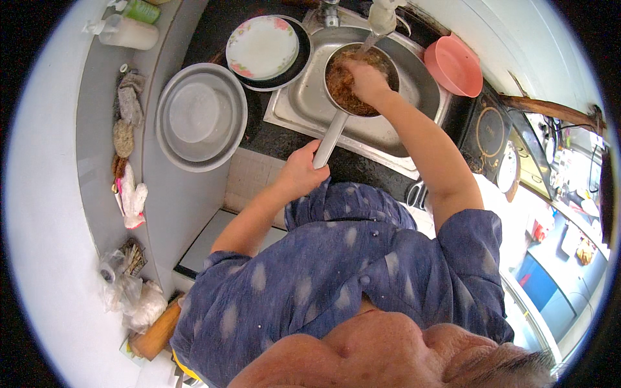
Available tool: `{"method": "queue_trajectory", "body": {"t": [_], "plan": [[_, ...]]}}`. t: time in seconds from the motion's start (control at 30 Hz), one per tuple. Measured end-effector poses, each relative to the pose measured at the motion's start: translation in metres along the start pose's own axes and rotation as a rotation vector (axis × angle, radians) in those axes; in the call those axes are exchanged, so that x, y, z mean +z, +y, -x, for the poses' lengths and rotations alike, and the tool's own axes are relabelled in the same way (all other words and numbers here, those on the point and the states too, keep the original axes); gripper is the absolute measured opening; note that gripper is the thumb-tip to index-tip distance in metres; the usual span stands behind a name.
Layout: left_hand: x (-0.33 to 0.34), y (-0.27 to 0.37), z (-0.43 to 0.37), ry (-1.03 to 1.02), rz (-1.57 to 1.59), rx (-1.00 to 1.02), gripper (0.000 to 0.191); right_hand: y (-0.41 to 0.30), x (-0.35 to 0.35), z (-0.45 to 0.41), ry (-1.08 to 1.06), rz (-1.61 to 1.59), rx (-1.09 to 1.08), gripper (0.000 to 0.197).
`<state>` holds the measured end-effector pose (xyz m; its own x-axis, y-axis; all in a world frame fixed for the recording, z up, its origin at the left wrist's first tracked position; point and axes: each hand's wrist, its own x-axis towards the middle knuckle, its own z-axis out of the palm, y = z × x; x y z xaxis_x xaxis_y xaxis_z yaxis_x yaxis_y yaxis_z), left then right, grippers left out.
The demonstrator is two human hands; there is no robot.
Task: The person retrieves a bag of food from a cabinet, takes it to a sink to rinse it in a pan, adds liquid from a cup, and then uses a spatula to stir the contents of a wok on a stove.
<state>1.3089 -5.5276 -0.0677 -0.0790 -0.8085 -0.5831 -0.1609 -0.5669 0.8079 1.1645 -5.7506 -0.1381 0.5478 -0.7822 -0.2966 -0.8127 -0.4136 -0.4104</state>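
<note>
My left hand [303, 167] is closed around the end of the long metal handle [332, 137] of a saucepan [395, 72]. The pan sits over the stainless steel sink [310, 102], its handle reaching toward my body. My right hand [365, 81] is down inside the pan, fingers in brown, wet-looking contents [342, 92]. The fingertips are hidden, so I cannot tell whether they grip anything. Water [369, 42] runs into the pan beside this hand from a spout with a whitish cover [382, 19].
Left of the sink stand a metal basin [167, 116] and floral plates [262, 47] stacked on a dark pan [306, 48]. A pink plastic bowl [453, 65] is at the sink's right. Scissors [416, 194] lie at the counter edge. Pump bottles [131, 33] and gloves [131, 194] line the left ledge.
</note>
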Motion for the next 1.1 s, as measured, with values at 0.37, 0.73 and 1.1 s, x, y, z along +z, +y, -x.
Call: {"method": "queue_trajectory", "body": {"t": [0.37, 0.73, 1.1], "plan": [[-0.006, 0.009, -0.004, 0.006, -0.026, -0.069, 0.046, 0.001, -0.036, 0.02, -0.383, 0.115, -0.225, 0.049], [-0.005, -0.001, -0.007, 0.065, -0.069, 0.071, 0.044, -0.018, -0.029, 0.013, -0.087, 0.081, -0.114, 0.058], [-0.006, -0.007, -0.011, 0.05, 0.027, 0.053, 0.042, -0.005, -0.034, 0.005, -0.024, 0.049, -0.171, 0.04]]}}
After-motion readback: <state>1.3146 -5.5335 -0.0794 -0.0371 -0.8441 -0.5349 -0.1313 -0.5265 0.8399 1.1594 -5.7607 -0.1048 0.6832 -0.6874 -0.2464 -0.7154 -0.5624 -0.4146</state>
